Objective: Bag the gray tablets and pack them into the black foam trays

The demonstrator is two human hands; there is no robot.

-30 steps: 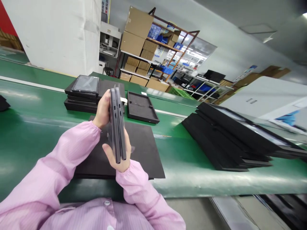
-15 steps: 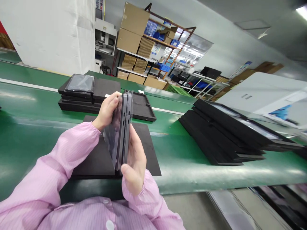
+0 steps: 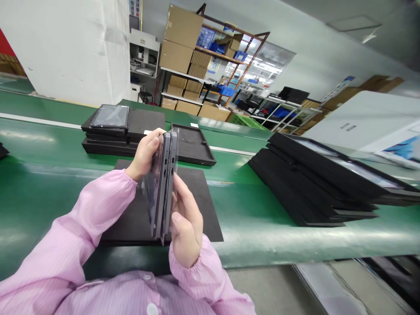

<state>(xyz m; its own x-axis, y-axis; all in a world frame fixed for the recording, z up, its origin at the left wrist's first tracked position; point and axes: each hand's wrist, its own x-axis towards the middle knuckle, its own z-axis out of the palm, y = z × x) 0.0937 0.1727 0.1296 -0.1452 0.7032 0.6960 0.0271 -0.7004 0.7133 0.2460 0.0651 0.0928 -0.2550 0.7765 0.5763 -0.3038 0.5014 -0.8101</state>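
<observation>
Two tablets (image 3: 166,186) upright on edge, side by side, above black mat (image 3: 200,205). Left hand (image 3: 143,156) grips far end; right hand (image 3: 187,229) half-curled at right face, can't tell from here if gripping. Likely stiff, lightish, fragile; film (image 3: 177,148) probably slippery. Best held by both ends, edges.

High up, on a white sign (image 3: 135,8) cut off by the top edge, I see two upright columns of Chinese characters; 在这里 is what I make out, the rest being too small for me. A slanting strip (image 3: 337,89) on the far wall carries marks too blurred for me to read, and so does a blue-and-white sheet (image 3: 213,65) among the shelves (image 3: 226,56).
</observation>
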